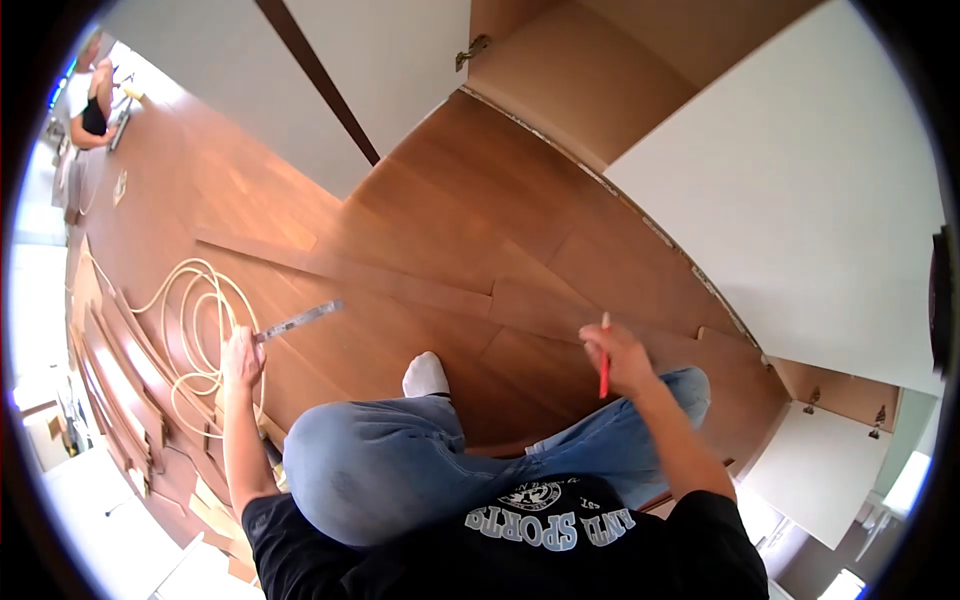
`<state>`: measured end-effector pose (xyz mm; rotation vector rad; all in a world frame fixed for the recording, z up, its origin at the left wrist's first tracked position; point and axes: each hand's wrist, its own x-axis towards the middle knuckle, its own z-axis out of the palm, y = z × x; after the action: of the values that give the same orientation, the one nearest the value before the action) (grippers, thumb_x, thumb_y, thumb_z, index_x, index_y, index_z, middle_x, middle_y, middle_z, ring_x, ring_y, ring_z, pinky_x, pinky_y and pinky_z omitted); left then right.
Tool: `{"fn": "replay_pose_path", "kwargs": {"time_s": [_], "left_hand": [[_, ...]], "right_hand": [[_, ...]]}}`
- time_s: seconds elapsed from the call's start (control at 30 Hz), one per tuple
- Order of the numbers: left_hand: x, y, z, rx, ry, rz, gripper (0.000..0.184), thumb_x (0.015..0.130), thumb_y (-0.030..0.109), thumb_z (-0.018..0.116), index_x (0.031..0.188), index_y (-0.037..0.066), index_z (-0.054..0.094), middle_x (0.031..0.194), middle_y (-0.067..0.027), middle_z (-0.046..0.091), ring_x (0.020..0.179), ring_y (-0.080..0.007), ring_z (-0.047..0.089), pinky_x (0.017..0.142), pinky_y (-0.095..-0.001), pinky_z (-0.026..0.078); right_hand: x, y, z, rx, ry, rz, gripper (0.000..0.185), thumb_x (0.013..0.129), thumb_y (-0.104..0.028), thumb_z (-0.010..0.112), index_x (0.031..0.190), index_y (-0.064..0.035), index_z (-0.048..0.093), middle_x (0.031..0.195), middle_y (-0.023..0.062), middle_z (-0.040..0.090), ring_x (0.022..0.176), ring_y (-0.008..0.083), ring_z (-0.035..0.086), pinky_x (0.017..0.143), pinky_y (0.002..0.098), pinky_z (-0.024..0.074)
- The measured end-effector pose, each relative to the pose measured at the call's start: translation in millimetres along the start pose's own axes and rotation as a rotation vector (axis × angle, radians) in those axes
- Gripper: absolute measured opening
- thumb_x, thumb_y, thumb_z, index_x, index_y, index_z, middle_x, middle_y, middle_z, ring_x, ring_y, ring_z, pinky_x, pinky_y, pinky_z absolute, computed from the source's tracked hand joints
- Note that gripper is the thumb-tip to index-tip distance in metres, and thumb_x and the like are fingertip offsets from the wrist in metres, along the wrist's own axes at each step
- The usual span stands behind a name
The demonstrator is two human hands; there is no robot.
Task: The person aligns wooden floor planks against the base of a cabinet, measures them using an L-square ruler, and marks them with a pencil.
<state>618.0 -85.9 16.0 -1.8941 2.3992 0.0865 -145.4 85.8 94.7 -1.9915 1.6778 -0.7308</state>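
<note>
My left hand point(243, 358) is closed around one end of a flat grey metal strip point(302, 320), which looks like a ruler or the blade of a square. The strip points right, above the wooden floor. In my right hand point(620, 360) is a red pencil point(604, 375), raised over my bent knee. A long narrow wooden board point(360, 275) lies across the brown plank floor point(420, 225) in front of me. Beside and behind my left hand is a loosely coiled cream hose or cable point(190, 290).
Stacked loose planks point(125, 375) lie at the left. White cabinet panels point(800, 190) with hinges stand ahead and right, above a curved floor edge point(640, 215). Another person point(92, 100) is at the far left. My socked foot point(426, 375) rests on the floor.
</note>
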Motion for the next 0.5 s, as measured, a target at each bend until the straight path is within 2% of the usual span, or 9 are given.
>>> {"fn": "replay_pose_path", "kwargs": {"time_s": [0.07, 0.1, 0.17, 0.23, 0.27, 0.3, 0.37, 0.43, 0.5], "left_hand": [[-15.5, 11.7, -27.7, -0.026, 0.066, -0.023, 0.02, 0.09, 0.013, 0.067, 0.104, 0.004, 0.055, 0.093, -0.0214, 0.059, 0.084, -0.046, 0.066, 0.075, -0.0567, 0.053], [-19.6, 13.7, -42.5, -0.126, 0.081, -0.004, 0.022, 0.089, 0.01, 0.067, 0.108, 0.004, 0.057, 0.094, -0.0216, 0.061, 0.086, -0.0474, 0.067, 0.076, -0.0562, 0.055], [-7.2, 39.2, -81.8, -0.248, 0.048, -0.022, 0.035, 0.089, 0.009, 0.067, 0.124, 0.006, 0.059, 0.103, -0.0225, 0.063, 0.092, -0.0481, 0.068, 0.079, -0.0548, 0.057], [22.7, 73.7, -120.2, -0.235, 0.061, 0.137, 0.055, 0.09, 0.007, 0.068, 0.144, 0.011, 0.056, 0.114, -0.023, 0.064, 0.1, -0.0477, 0.068, 0.082, -0.0542, 0.058], [39.1, 102.9, -149.0, -0.16, -0.036, 0.157, 0.068, 0.093, 0.006, 0.066, 0.158, 0.017, 0.049, 0.121, -0.0224, 0.062, 0.105, -0.0474, 0.067, 0.085, -0.0542, 0.058], [59.5, 137.7, -174.8, -0.093, -0.157, 0.131, 0.068, 0.095, 0.003, 0.063, 0.16, 0.02, 0.05, 0.124, -0.0209, 0.063, 0.106, -0.0461, 0.067, 0.087, -0.0529, 0.058], [100.3, 175.7, -173.0, -0.196, -0.168, 0.282, 0.066, 0.097, 0.001, 0.061, 0.16, 0.021, 0.054, 0.121, -0.0196, 0.064, 0.105, -0.0436, 0.068, 0.087, -0.0519, 0.057], [140.3, 237.4, -179.7, -0.198, -0.311, 0.237, 0.07, 0.097, -0.001, 0.06, 0.162, 0.022, 0.051, 0.12, -0.0195, 0.065, 0.103, -0.0433, 0.069, 0.087, -0.0528, 0.057], [181.4, 263.5, -136.6, -0.184, -0.234, 0.354, 0.069, 0.099, -0.001, 0.056, 0.163, 0.021, 0.049, 0.124, -0.0221, 0.064, 0.106, -0.0458, 0.068, 0.091, -0.0547, 0.057]], "right_hand": [[9.1, 32.6, -12.1, -0.004, 0.065, 0.0, 0.023, 0.098, -0.006, 0.074, 0.12, -0.0112, 0.072, 0.114, 0.0122, 0.078, 0.104, 0.0377, 0.074, 0.091, 0.0466, 0.0615], [11.3, 46.5, -18.8, -0.005, 0.08, 0.08, 0.022, 0.099, -0.006, 0.073, 0.121, -0.0106, 0.072, 0.118, 0.0126, 0.078, 0.106, 0.038, 0.073, 0.092, 0.0464, 0.0612], [21.6, 78.3, -25.9, 0.002, 0.106, 0.161, 0.021, 0.101, -0.007, 0.072, 0.122, -0.01, 0.072, 0.121, 0.0131, 0.077, 0.108, 0.0382, 0.073, 0.094, 0.0461, 0.0609], [29.8, 113.4, -23.9, -0.055, 0.131, 0.075, 0.023, 0.101, -0.007, 0.072, 0.124, -0.0088, 0.071, 0.126, 0.0138, 0.076, 0.113, 0.038, 0.072, 0.097, 0.0462, 0.0596], [34.0, 132.6, -24.1, -0.046, 0.015, 0.108, 0.027, 0.104, -0.012, 0.07, 0.131, -0.0091, 0.068, 0.141, 0.0156, 0.071, 0.127, 0.0391, 0.067, 0.104, 0.0469, 0.0575], [41.9, 146.4, -23.8, -0.042, 0.001, 0.107, 0.027, 0.104, -0.012, 0.07, 0.131, -0.0091, 0.068, 0.141, 0.0156, 0.071, 0.127, 0.0391, 0.067, 0.104, 0.0469, 0.0575], [60.1, 167.9, -20.6, -0.131, -0.136, 0.083, 0.034, 0.106, -0.018, 0.069, 0.138, -0.0092, 0.063, 0.156, 0.0162, 0.061, 0.139, 0.0399, 0.06, 0.112, 0.0479, 0.0538], [81.1, 191.6, -18.5, -0.19, -0.2, 0.109, 0.037, 0.107, -0.019, 0.068, 0.141, -0.0089, 0.061, 0.162, 0.016, 0.055, 0.145, 0.0395, 0.055, 0.116, 0.048, 0.0506], [101.5, 219.1, -8.3, -0.249, -0.277, 0.125, 0.039, 0.107, -0.021, 0.067, 0.144, -0.0087, 0.059, 0.167, 0.0158, 0.05, 0.15, 0.0391, 0.05, 0.121, 0.0481, 0.0474]]}}
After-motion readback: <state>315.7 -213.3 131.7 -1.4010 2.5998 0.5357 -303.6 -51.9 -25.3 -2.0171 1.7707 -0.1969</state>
